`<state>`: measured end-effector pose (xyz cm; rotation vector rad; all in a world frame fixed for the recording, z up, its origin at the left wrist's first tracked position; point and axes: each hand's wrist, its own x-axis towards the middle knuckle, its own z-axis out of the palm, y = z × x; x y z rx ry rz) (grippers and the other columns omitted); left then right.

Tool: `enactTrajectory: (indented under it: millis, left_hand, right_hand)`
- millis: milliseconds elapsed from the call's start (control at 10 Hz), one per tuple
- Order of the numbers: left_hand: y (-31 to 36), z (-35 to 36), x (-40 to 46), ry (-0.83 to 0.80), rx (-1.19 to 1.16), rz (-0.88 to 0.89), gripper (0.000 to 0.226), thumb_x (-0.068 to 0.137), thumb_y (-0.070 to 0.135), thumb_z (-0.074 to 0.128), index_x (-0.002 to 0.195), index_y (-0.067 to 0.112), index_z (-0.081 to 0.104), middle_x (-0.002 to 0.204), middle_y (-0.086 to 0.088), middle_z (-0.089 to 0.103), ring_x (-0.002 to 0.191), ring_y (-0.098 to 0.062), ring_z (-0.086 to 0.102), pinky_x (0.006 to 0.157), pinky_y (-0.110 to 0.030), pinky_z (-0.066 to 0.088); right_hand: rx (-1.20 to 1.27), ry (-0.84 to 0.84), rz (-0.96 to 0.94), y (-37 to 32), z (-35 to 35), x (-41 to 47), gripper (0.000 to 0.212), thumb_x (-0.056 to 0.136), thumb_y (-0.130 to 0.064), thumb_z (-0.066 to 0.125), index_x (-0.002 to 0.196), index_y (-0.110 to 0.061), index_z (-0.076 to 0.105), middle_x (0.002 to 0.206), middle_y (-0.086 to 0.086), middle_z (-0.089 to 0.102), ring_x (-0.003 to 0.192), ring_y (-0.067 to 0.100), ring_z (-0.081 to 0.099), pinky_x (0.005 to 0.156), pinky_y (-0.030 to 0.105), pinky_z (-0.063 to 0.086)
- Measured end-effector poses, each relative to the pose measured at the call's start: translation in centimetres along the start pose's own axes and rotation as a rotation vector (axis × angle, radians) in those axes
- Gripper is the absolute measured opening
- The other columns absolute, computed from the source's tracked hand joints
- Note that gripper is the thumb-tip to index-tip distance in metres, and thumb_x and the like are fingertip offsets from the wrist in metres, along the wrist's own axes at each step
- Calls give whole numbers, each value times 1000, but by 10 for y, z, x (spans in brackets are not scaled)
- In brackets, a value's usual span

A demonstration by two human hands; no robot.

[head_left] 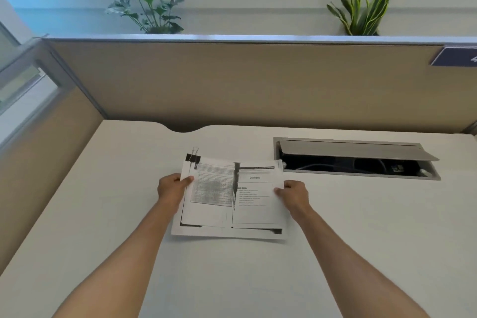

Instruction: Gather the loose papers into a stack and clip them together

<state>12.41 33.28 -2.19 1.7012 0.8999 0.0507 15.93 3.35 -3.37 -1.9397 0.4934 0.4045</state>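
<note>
Both forearms reach in from the near edge toward the stack of papers [229, 199], which sits on the white surface [103, 214] just short of the open cable hatch [356, 160]. On the stack's left edge the left hand [171, 188] pinches the sheets, thumb on top and the fingers [186, 180] curled under; on the stack's right edge the right hand [294, 195] does the same. Each hand is closed on the paper, with nothing else in it. A black binder clip [193, 157] bites the stack's far left corner, its wire handle standing up.

The gathering looks done and the clip looks seated, but the sheets are not square: along the stack's near edge and at its far right corner several pages fan out past one another. The risk, as I judge it, is that the clip has caught only some of the pages. If the lower, offset sheets lie outside its bite, lifting the stack would let them slide free. Pulling the two sides apart could also tear or crease paper at the clipped corner. A loose page sliding right from the stack could drop into the hatch.
</note>
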Motion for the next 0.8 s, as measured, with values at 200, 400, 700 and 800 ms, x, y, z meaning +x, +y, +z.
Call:
enactTrajectory:
  millis: [200,400,700,800]
  left_hand:
    - [3,8,35,33,-7,-5,7,81,10,74,80,5,69,67,-2,62,63,-19,54,62,-23,44]
    - [-4,10,55,77,-35,-39,24,78,10,75,101,6,72,94,-8,70,85,-24,64,89,-34,53]
    - [1,12,43,101,52,-27,35,82,0,66,117,6,65,98,-3,62,91,-18,53,84,-21,39]
    - [4,7,37,105,77,-32,35,82,6,66,117,7,63,111,-7,63,103,-25,58,89,-26,42]
  right_hand:
    - [-92,63,-59,-16,23,32,7,78,-13,70,84,-9,71,74,2,65,75,25,59,66,27,41]
    - [-207,111,-62,-13,32,43,14,76,-19,72,85,-8,72,81,5,71,80,27,62,68,29,44]
    - [-367,156,-118,-2,32,40,45,80,-33,72,116,-7,65,113,7,69,110,29,60,86,31,41]
    - [-372,191,-105,-5,18,32,46,83,-37,69,117,-7,64,117,8,68,112,29,59,88,31,41]
